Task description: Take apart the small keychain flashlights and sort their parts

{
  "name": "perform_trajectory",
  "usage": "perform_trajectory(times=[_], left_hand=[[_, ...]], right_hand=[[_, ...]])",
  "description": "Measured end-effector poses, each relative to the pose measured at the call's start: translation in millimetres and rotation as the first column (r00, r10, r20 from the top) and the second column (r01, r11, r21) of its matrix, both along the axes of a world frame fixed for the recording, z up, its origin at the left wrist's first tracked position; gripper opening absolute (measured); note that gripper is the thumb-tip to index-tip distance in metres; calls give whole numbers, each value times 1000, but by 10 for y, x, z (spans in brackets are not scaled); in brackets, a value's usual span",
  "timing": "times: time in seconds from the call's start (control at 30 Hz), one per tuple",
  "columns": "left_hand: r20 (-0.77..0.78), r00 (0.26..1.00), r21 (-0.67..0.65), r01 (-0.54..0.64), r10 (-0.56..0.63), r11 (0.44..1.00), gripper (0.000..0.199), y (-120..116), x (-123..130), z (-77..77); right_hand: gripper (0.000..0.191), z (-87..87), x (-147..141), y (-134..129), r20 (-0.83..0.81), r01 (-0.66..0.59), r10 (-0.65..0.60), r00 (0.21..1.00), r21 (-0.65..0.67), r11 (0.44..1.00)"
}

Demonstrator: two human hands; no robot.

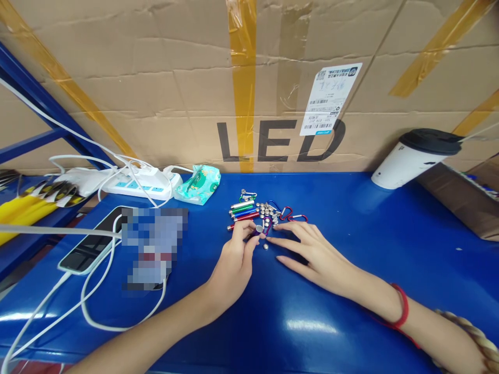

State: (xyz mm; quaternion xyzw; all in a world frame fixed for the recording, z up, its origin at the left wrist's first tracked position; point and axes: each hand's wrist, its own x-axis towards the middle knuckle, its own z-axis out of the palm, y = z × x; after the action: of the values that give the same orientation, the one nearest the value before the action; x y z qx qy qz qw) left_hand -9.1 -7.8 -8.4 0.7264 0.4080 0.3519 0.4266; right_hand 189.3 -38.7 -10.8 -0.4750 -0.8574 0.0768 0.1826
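My left hand [236, 254] pinches a small purple tube [257, 231], its round silver end turned up; most of the tube is hidden by the fingers. My right hand [312, 249] is open, fingers spread, its fingertips close to a purple carabiner clip [267, 227] and small silver button cells [265, 209]. One loose button cell [265, 246] lies between the hands. Just behind my left hand, several slim metal tubes lie side by side, among them a red tube [246, 217], a blue tube [242, 212] and a green tube [240, 209]. Red carabiner clips [286, 212] lie behind my right fingers.
A large cardboard box [187, 104] backs the blue table [331, 327]. At left are a white power strip [140, 184], a green packet [200, 184], a charging phone [95, 241], a blurred-out item [156, 249] and white cables. A lidded cup [409, 161] stands at right.
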Motion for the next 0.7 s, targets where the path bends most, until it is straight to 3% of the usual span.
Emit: perform_trajectory(times=[0.17,0.47,0.7], left_hand=[[57,998,-4,21,-21,1000,12,-23,17,-19],[18,999,37,27,-27,999,12,-27,-2,25],[-148,988,-13,52,-53,999,12,-11,-19,37]], right_hand=[[33,-13,-48,-39,29,-37,37,999,9,999],[29,-19,-76,-68,-12,-99,100,995,46,994],[14,-22,-29,-38,-124,-101,115,986,117,988]])
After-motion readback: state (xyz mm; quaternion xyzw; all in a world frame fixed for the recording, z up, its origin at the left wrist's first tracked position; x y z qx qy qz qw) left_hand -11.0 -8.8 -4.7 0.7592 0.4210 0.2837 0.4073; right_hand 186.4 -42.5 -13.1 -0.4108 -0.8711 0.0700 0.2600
